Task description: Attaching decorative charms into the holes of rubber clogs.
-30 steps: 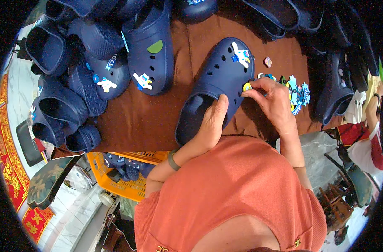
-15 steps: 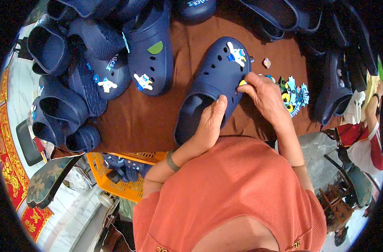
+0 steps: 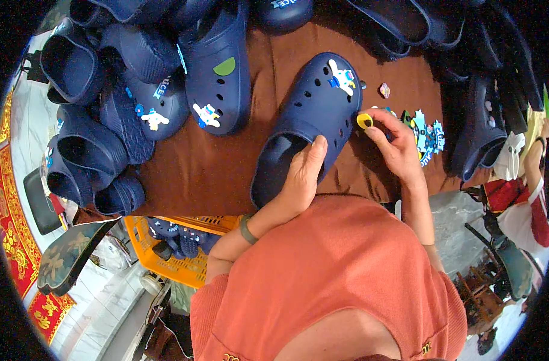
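Note:
A navy clog [image 3: 295, 111] with holes in its upper lies tilted on the brown cloth, toe pointing away from me. On its toe sits a white and blue character charm [image 3: 342, 78]. My left hand [image 3: 304, 174] is closed on the clog's near right rim, thumb along the top. Just off the clog's right side, my right hand [image 3: 395, 139] pinches a small yellow and black shoe charm [image 3: 364, 120] between thumb and fingertips. Beyond that hand is a pile of loose charms [image 3: 429, 137] in blue, yellow and green, partly hidden by it. A pink flower-like charm [image 3: 384, 90] lies apart.
Navy clogs [image 3: 85, 153] crowd the left and far side of the brown-covered table [image 3: 184, 180]; more stand at right [image 3: 480, 129]. An orange crate [image 3: 166, 269] with navy clogs sits below the front edge. At far right another person's arm [image 3: 534, 159] shows.
My right hand has drawn back to the right from the clog's side, and the yellow charm in its fingers is now clear of the shoe. My left hand stays on the clog.

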`<state>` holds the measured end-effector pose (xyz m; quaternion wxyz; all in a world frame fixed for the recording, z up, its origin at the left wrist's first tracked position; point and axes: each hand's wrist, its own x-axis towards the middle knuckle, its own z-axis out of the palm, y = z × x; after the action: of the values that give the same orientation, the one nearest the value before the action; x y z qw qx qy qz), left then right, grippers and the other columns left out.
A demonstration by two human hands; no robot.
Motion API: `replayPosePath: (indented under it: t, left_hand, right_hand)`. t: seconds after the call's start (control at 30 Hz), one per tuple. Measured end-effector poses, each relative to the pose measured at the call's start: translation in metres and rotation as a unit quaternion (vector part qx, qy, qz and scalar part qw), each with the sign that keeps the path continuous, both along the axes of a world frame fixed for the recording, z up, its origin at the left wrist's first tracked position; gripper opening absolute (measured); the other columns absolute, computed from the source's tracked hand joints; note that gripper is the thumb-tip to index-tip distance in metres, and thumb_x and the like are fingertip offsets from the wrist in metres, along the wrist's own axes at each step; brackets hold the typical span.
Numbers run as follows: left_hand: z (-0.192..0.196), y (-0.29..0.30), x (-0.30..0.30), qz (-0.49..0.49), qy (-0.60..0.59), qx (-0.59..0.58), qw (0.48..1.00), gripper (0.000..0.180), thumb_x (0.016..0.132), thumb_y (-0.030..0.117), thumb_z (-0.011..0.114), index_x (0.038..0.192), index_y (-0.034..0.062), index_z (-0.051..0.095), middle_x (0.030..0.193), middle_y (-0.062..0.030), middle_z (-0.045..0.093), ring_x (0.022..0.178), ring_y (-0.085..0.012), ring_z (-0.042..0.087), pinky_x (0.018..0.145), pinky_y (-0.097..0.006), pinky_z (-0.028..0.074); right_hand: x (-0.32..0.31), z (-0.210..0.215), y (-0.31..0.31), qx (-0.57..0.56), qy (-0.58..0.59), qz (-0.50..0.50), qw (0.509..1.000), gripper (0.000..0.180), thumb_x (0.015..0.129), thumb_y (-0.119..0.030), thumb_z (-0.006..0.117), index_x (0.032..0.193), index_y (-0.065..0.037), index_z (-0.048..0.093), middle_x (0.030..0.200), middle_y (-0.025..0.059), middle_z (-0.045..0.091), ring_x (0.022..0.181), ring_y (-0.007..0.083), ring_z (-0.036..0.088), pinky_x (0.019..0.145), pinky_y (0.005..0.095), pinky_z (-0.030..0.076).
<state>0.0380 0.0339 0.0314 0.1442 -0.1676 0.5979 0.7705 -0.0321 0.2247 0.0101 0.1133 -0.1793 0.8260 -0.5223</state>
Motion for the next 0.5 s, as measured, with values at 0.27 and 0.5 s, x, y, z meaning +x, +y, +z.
replayPosePath:
  t: [0.27, 0.5]
  left_hand:
    - [-0.011, 0.001, 0.002, 0.0, -0.012, -0.024, 1.0, 0.056, 0.101, 0.045, 0.032, 0.117, -0.0017, 0.059, 0.079, 0.0048, 0.056, 0.062, -0.0021, 0.04, 0.058, -0.019, 0.034]
    - [-0.013, 0.003, 0.001, 0.011, 0.035, -0.034, 0.999, 0.057, 0.101, 0.043, 0.032, 0.123, -0.0045, 0.053, 0.102, -0.0025, 0.06, 0.082, -0.0067, 0.052, 0.077, -0.021, 0.041]
  right_hand:
    - [0.009, -0.003, 0.006, -0.163, -0.225, -0.07, 0.958, 0.026, 0.088, -0.01, 0.064, 0.111, 0.002, 0.062, 0.098, 0.0001, 0.066, 0.089, 0.0067, 0.057, 0.081, 0.0234, 0.046]
    - [0.008, 0.016, -0.007, 0.182, 0.156, -0.049, 0.97, 0.014, 0.078, -0.01, 0.069, 0.089, -0.002, 0.064, 0.087, 0.0151, 0.064, 0.081, 0.0359, 0.06, 0.073, 0.0399, 0.049]
